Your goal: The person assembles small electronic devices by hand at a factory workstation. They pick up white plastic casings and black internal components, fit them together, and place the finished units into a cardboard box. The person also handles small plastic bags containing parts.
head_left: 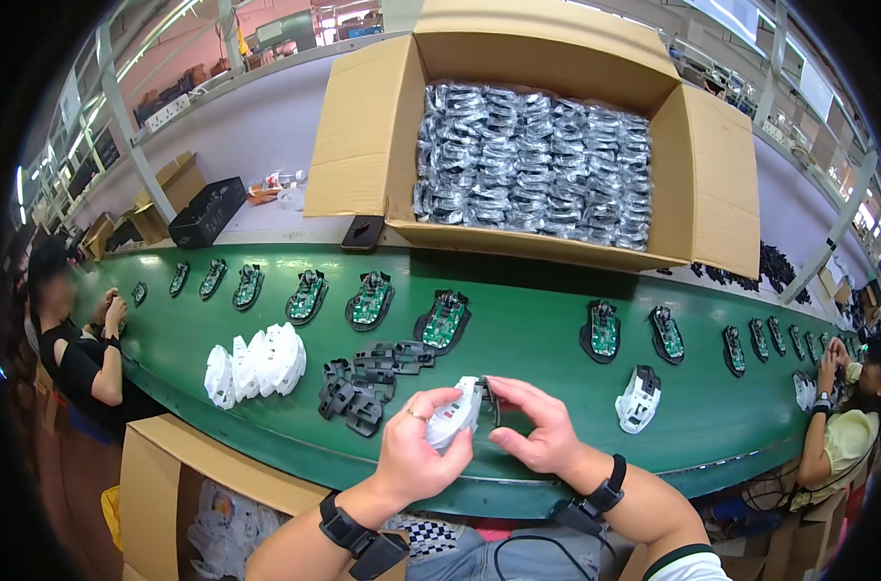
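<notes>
My left hand (423, 447) grips a white computer-mouse top shell (457, 418) over the near edge of the green conveyor belt (518, 329). My right hand (535, 424) pinches a small black plastic part (488, 397) against the shell's right end. Just left of my hands lies a pile of black plastic parts (368, 380), and further left a row of stacked white shells (257, 364). One assembled white and black shell (639, 398) rests on the belt to my right.
A line of black mouse bases with green circuit boards (371, 300) runs along the belt. An open cardboard box of bagged black cables (532, 160) stands behind it. Another carton (179, 489) sits at lower left. Persons sit at both belt ends.
</notes>
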`<control>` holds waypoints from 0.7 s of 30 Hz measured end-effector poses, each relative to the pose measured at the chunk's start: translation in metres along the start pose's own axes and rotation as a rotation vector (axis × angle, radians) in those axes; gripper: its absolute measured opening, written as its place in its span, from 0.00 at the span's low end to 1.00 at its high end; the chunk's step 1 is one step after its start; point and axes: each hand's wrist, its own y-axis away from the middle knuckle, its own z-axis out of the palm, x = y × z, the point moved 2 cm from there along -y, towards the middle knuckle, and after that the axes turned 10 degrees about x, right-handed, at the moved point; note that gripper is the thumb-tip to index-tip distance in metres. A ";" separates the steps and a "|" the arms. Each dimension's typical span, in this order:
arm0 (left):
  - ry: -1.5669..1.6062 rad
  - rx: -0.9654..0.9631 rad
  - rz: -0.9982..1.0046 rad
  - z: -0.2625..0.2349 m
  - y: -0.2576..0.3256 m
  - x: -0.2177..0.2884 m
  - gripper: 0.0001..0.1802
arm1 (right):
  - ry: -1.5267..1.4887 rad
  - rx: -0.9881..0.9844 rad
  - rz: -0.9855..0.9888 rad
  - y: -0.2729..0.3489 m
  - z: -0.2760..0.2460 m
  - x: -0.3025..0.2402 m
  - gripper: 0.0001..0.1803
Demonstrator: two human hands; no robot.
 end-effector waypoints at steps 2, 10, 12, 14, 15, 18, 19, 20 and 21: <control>0.076 0.005 -0.051 0.002 0.001 0.001 0.27 | 0.028 -0.082 0.010 -0.001 0.000 -0.001 0.34; 0.028 -0.081 -0.008 0.007 0.011 0.005 0.30 | -0.161 -0.097 0.177 0.013 0.012 0.012 0.42; 0.039 -0.106 -0.016 0.007 0.012 0.011 0.32 | -0.366 -0.224 0.453 0.020 0.012 0.016 0.44; 0.048 -0.100 -0.039 0.008 0.013 0.015 0.33 | -0.311 -0.205 0.406 0.022 0.009 0.018 0.36; 0.038 -0.072 -0.019 0.010 0.014 0.017 0.34 | -0.283 -0.199 0.382 0.020 0.007 0.018 0.33; 0.014 -0.014 0.036 0.014 0.014 0.020 0.34 | -0.122 -0.170 0.296 0.019 0.007 0.007 0.30; 0.009 -0.012 0.049 0.012 0.014 0.021 0.34 | -0.025 -0.175 0.253 0.018 0.006 0.003 0.30; 0.005 -0.010 0.062 0.011 0.014 0.021 0.33 | 0.046 -0.142 0.195 0.017 0.006 -0.003 0.30; -0.074 -0.053 0.187 0.009 0.008 0.021 0.33 | 0.116 -0.101 0.142 0.020 0.006 -0.010 0.31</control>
